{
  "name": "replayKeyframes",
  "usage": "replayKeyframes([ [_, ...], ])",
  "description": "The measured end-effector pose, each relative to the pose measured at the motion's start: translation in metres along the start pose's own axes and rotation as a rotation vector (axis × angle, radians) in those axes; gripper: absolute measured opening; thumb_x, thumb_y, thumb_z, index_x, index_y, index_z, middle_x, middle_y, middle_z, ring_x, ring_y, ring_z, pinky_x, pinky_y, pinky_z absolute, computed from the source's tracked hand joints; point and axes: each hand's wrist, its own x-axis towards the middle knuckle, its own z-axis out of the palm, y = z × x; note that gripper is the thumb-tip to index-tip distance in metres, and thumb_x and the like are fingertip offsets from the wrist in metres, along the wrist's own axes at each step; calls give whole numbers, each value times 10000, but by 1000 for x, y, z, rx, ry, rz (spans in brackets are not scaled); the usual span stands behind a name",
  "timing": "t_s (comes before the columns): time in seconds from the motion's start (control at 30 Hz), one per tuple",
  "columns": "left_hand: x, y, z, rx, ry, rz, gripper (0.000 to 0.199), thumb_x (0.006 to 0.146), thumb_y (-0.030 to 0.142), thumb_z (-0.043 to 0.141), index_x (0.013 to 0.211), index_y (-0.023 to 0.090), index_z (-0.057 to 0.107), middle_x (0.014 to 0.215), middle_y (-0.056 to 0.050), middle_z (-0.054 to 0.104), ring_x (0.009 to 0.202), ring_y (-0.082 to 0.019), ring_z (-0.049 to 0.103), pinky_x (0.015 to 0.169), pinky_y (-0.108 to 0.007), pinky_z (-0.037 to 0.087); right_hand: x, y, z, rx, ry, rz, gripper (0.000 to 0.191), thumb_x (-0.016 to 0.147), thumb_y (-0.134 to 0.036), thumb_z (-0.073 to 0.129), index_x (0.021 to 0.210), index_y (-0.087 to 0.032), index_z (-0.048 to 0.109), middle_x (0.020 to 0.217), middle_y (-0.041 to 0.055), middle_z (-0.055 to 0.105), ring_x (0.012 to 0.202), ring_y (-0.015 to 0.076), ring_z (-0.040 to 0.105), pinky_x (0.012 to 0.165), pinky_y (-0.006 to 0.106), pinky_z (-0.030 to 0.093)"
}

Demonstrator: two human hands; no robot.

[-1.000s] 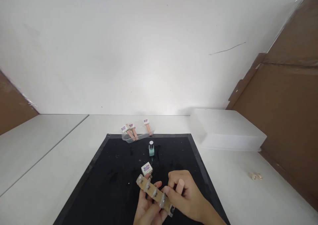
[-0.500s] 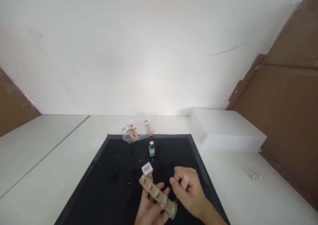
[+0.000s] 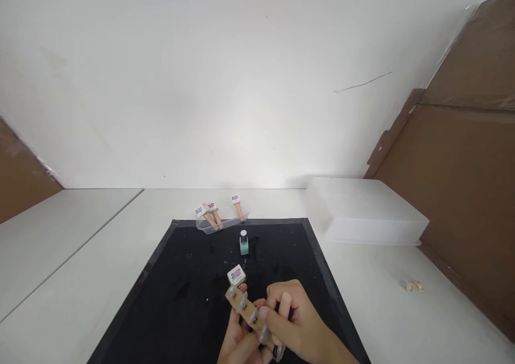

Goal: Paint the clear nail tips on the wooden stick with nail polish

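My left hand (image 3: 235, 345) is closed around a narrow tan strip (image 3: 248, 311) with several clear, rounded pieces and small dark dots along it. The strip slants down to the right. My right hand (image 3: 300, 324) grips a peach-coloured round stick (image 3: 285, 305) in its fist, thumb and fingers wrapped about it. The stick's lower end is close to the strip's near right end; a dark tip shows there, and I cannot tell if it touches. Just beyond the strip's far end is a small white block (image 3: 236, 274) with a purple print. A mint-green nail polish bottle (image 3: 243, 246) stands upright farther back.
A clear tray (image 3: 225, 225) at the mat's far edge holds 3 peach sticks with white printed tops. Everything sits around a black mat (image 3: 173, 294). A white plastic box (image 3: 374, 208) stands at the right, with small cream rings (image 3: 409, 287) nearer me.
My right hand has moved left and slightly down, bringing the peach stick over the strip's near end. The stick now stands more upright. My left hand keeps hold of the strip.
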Motion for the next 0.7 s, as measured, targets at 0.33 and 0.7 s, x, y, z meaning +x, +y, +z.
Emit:
replayKeyframes([
  [0.33,-1,-1,-2,-106,-22,-37,1048,596,22,659,1341,422,40,922,-5,646,1026,-240,569,928,-463,364,3,12,-7,-142,113,-51,325,736,-117,467,477,-188,286,464,-61,348,417,70,331,423,192,276],
  [0.7,6,-2,-10,-92,36,-65,1061,590,-10,661,1343,410,44,902,-13,658,966,-245,608,934,-494,350,2,1,-8,28,67,-95,310,740,-167,472,464,-189,334,417,-62,346,391,75,302,412,209,245],
])
